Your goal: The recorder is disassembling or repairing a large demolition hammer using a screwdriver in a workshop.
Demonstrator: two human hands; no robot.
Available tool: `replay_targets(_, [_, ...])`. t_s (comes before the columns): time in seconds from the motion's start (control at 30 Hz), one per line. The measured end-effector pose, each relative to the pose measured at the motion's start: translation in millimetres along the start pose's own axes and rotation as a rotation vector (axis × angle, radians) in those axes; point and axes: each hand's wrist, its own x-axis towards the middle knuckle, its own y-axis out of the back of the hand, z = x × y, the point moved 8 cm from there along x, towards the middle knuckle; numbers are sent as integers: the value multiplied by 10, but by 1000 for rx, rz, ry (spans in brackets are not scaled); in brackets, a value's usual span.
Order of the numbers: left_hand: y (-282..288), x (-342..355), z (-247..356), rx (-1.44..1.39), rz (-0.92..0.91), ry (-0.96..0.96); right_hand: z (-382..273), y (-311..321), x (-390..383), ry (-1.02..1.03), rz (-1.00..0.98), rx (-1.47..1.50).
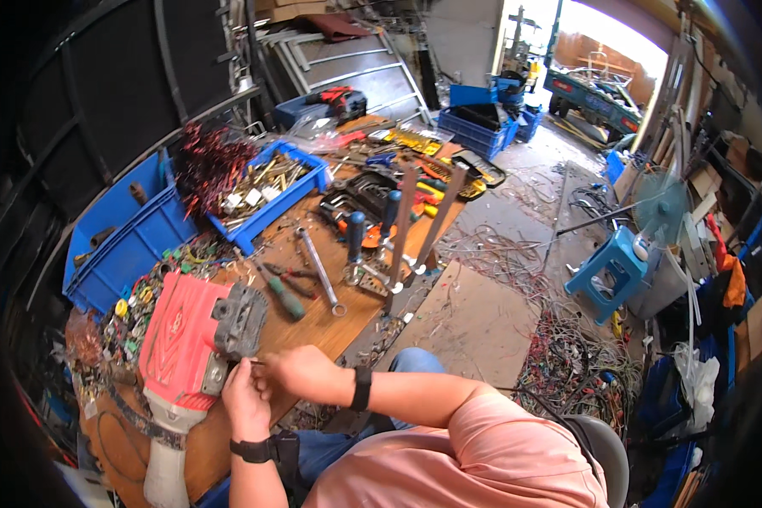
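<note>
A large red power tool [173,339] with a black-grey ribbed end and a pale grey handle lies on the wooden bench at my left. My left hand [247,402] is closed beside its metal side plate, thumb and fingers pinched together; what they hold, if anything, is hidden. Close by, my right hand [305,377] is closed in a fist around a thin dark rod [257,363], whose tip reaches toward the left fingertips and the plate. Beyond the hands lie a green-handled screwdriver [283,295], pliers [295,272] and a long combination wrench [320,273].
Small scrap parts crowd the bench's left side by a blue bin [131,245] and a blue tray [284,203] of metal pieces. A clamp-like fixture with blue handles [356,233] stands at the bench edge. Wire heaps [567,364] and a blue stool [611,271] are on the right.
</note>
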Motion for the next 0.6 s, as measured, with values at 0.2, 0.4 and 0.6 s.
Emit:
replay_targets(0.2, [46, 57, 51, -1, -36, -70, -48, -9, -5, -30, -3, -76])
replay_targets(0.4, [79, 124, 14, -20, -74, -101, 84, -199, -136, -504, -329, 1058])
replay_targets(0.6, [43, 74, 65, -47, 43, -123, 111, -75, -54, -322, -63, 706])
